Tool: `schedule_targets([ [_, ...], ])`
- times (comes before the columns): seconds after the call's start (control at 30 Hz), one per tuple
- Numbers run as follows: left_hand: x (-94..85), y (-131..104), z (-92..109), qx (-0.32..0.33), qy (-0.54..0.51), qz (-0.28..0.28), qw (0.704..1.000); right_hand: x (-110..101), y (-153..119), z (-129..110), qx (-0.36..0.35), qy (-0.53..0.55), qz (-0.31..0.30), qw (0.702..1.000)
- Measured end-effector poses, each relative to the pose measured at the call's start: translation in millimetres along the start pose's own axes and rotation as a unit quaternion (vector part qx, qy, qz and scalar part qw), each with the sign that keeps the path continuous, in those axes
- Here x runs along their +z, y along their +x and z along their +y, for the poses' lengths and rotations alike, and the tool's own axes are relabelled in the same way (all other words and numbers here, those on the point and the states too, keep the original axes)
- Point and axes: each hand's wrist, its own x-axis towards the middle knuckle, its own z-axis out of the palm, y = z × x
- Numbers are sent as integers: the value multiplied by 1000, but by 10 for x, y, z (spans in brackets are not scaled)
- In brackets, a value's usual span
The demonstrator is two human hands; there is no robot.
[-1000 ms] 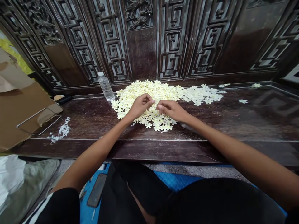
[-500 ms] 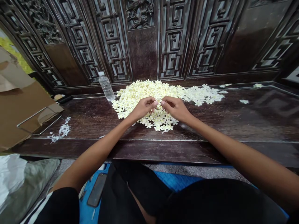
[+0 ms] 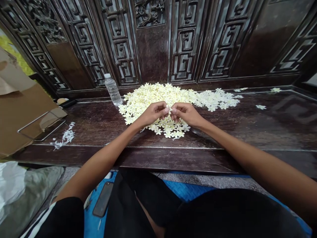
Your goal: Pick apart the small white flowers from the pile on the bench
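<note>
Between my fingertips is a small pale flower point(image 3: 169, 109), partly covered by the fingers. My left hand point(image 3: 156, 112) pinches it from the left, and my right hand point(image 3: 185, 113) pinches it from the right, the two hands almost meeting. Both are held over a big heap of cream-white flowers point(image 3: 148, 96) with yellowish centres, spread on a dark wooden bench point(image 3: 235, 127). Loose flowers lie in front of my hands, and a thinner patch trails off to the right. Whether the flower in my fingers is whole cannot be made out.
A clear plastic bottle point(image 3: 113, 90) stands left of the heap. Farther left lie white thread-like bits point(image 3: 64, 137), a wire frame point(image 3: 41, 125) and a cardboard box point(image 3: 27, 109). Carved wooden panels point(image 3: 152, 53) rise behind. Below, a phone point(image 3: 103, 199) lies on a blue mat point(image 3: 92, 228).
Both hands stay together above the heap, with the fingers shifting slightly around the flower, which now shows more clearly between them. The whole view has tilted a little.
</note>
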Motion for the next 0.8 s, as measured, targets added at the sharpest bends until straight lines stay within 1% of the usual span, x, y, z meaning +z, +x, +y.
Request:
schedule_targets([
  [0.13, -15, -17, 53, -9, 16, -51, 999, -42, -14, -17, -8, 6, -40, 999],
  [0.23, -22, -23, 83, -11, 20, -78, 997, -34, -27, -60, -7, 8, -62, 998],
  [0.47, -9, -41, 151, -27, 2, -132, 991, 42, -45, -182, -14, 25, -75, 997],
  [0.63, 24, -56, 139, -29, -6, -138, 990, 59, -54, -191, -13, 21, -81, 996],
  [0.8, 79, -65, 114, -20, 13, -108, 994, 84, -71, -223, -2, 6, -65, 998],
])
